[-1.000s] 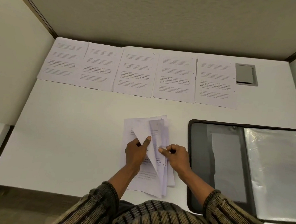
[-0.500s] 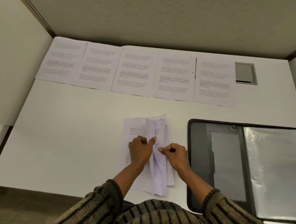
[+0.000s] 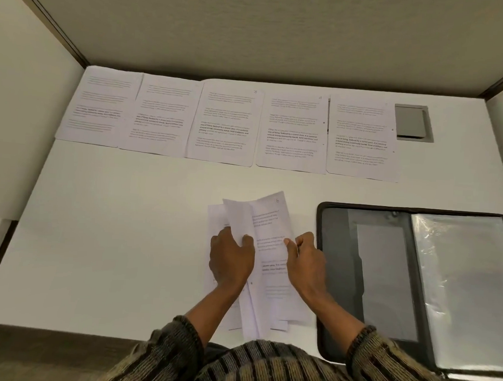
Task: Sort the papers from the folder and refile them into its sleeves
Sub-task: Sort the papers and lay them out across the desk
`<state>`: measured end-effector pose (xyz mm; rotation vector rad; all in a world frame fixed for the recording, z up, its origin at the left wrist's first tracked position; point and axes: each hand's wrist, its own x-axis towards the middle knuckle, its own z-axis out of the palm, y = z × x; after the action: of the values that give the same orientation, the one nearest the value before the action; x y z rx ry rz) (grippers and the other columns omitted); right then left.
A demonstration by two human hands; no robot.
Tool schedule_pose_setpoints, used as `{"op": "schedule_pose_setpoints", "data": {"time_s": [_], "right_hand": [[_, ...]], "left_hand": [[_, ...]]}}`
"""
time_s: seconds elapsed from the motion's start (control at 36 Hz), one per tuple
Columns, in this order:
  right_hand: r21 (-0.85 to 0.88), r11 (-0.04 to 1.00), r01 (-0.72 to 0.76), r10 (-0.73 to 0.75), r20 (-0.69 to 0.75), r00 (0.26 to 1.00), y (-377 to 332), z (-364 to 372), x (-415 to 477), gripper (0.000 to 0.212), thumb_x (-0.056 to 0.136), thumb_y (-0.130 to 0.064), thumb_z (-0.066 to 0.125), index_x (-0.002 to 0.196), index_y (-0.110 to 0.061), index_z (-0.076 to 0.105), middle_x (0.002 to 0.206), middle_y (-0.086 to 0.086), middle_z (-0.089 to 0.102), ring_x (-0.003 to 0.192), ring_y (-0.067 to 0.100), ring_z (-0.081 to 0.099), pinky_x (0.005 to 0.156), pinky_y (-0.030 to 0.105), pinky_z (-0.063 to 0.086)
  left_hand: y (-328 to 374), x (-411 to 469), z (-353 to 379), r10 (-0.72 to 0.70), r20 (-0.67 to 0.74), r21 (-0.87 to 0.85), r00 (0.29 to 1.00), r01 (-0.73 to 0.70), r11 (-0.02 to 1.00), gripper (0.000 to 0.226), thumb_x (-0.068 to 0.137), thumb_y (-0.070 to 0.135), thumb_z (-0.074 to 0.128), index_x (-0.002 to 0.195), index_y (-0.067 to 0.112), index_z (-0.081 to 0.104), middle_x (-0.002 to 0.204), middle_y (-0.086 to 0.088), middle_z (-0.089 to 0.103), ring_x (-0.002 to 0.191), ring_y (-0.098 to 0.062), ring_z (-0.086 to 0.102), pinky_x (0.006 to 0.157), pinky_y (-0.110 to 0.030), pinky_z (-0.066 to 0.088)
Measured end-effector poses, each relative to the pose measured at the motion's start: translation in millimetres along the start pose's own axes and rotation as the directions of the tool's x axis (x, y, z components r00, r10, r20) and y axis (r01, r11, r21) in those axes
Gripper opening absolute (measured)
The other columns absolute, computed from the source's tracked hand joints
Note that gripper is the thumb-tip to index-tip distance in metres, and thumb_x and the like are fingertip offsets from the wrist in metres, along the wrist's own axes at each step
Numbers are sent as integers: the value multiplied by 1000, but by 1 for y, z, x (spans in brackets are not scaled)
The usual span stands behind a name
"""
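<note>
On the near middle of a white desk (image 3: 111,226), a loose stack of papers (image 3: 215,217) is spread unevenly, just left of the folder (image 3: 337,253) and apart from it. One bowed sheet (image 3: 267,220), marked 6 at its corner, is raised off the stack and curled over along its left side. Its right edge is pinched between thumb and forefinger of the right hand (image 3: 306,260). The left hand (image 3: 230,259) is laid on the stack, its thumb set against the curl of that sheet; whether any paper is gripped by its fingers cannot be told. The two hands are set apart with the bowed sheet between them, and the middle of the stack is hidden by them. The folder is laid open flat, with clear sleeves (image 3: 466,289) on its right half; its near left corner is crossed by the right forearm. Along the far edge, five printed sheets (image 3: 224,125) are laid in a row, side by side, and a grey hatch (image 3: 411,121) is set into the desk just beside the rightmost one. The desk is enclosed by pale partition walls (image 3: 253,30).
</note>
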<state>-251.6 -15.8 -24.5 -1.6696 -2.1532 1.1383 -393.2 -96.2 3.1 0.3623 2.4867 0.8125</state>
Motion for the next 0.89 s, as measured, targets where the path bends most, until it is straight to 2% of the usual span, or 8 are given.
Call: {"op": "schedule_pose_setpoints", "data": {"time_s": [0.11,0.19,0.25,0.39,0.47,0.61,0.78,0.89], "right_hand": [[12,999,-37,37,10,999,-4,-3,-1,18,112,-35,42,109,-18,39,81,-5,63,61,14,65,49,38,58],[54,996,-75,76,-15,997,-4,-3,-2,15,112,-31,40,116,-17,37,88,-3,65,66,13,67,51,38,60],[66,993,-102,105,-44,994,-2,-2,-2,19,112,-32,42,120,-15,38,93,2,68,67,16,67,54,43,61],[-8,989,-151,151,-8,989,5,-3,-1,38,99,-51,64,113,-24,42,89,-5,65,73,15,65,59,38,58],[-119,985,-124,126,13,992,12,-6,-6,26,98,-37,72,98,-21,52,89,-4,66,72,11,61,57,29,50],[-78,993,-87,78,-111,991,4,-23,-8,20,104,-34,63,108,-16,56,94,-4,67,66,5,57,50,18,37],[-21,998,-55,47,-268,962,-5,-68,7,21,104,-31,63,111,-11,61,93,2,71,63,8,58,49,18,37],[-17,1000,-14,7,-392,920,0,-102,20,23,104,-32,64,109,-11,60,98,8,75,68,20,67,54,30,55]], "left_hand": [[8,-1,-4,55,-55,99,997,-50,994,27,101,35,60,115,13,65,101,0,63,95,-24,64,75,-37,52],[12,-2,-9,105,-74,155,992,-93,984,15,101,32,60,98,18,56,95,0,66,80,-19,59,68,-34,50],[12,-1,-11,111,-65,189,992,-97,977,15,102,32,59,96,21,51,95,0,68,74,-17,55,67,-32,48],[12,-3,-15,117,-35,236,992,-106,966,15,103,31,59,97,22,48,101,-2,70,75,-16,51,66,-31,40],[12,-3,-14,99,-3,245,995,-95,965,13,104,30,58,100,19,52,105,-5,70,78,-17,52,68,-31,39],[10,1,-6,72,53,252,996,-83,964,21,104,32,57,111,13,62,105,-6,72,82,-21,62,69,-31,44],[17,5,1,20,131,246,991,-52,968,27,103,38,57,115,14,63,113,-6,72,98,-30,70,81,-37,54],[18,9,11,-23,246,308,969,-56,950,41,100,57,59,108,17,62,111,-3,71,96,-25,66,85,-37,53]]}}
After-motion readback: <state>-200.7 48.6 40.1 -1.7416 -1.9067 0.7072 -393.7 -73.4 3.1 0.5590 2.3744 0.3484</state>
